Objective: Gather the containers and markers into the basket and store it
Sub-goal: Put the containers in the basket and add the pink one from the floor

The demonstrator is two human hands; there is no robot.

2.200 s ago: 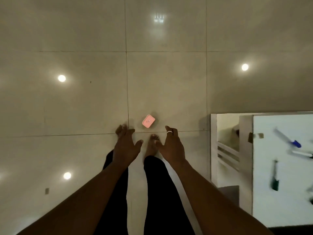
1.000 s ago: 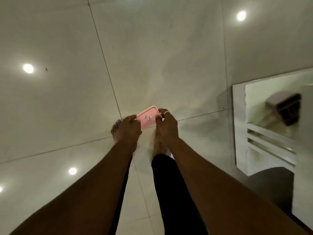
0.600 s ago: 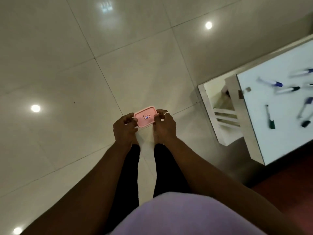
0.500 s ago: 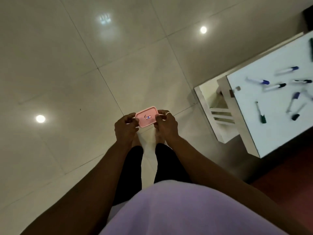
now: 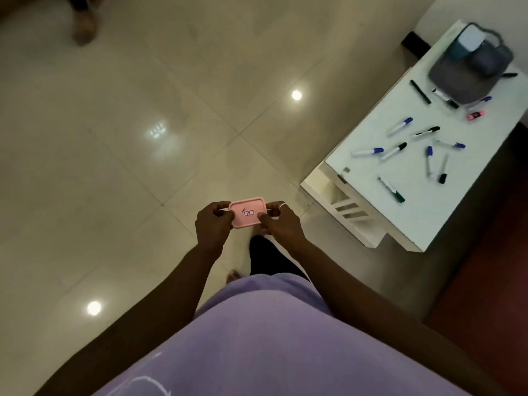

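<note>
Glossy cream floor tiles (image 5: 114, 167) run diagonally with thin grout lines and carry bright round light reflections (image 5: 296, 95). At the right stands a white table (image 5: 414, 212) with a slatted side (image 5: 350, 210), and beside it lies dark red-brown flooring (image 5: 485, 267).

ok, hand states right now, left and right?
Left hand: gripping the left end of the pink container.
Right hand: gripping its right end, thumb on top.

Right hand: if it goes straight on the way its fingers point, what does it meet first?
The pink container, which the right hand pinches at one end. Just beyond it is the left hand, gripping the other end. Depth is hard to judge.
</note>
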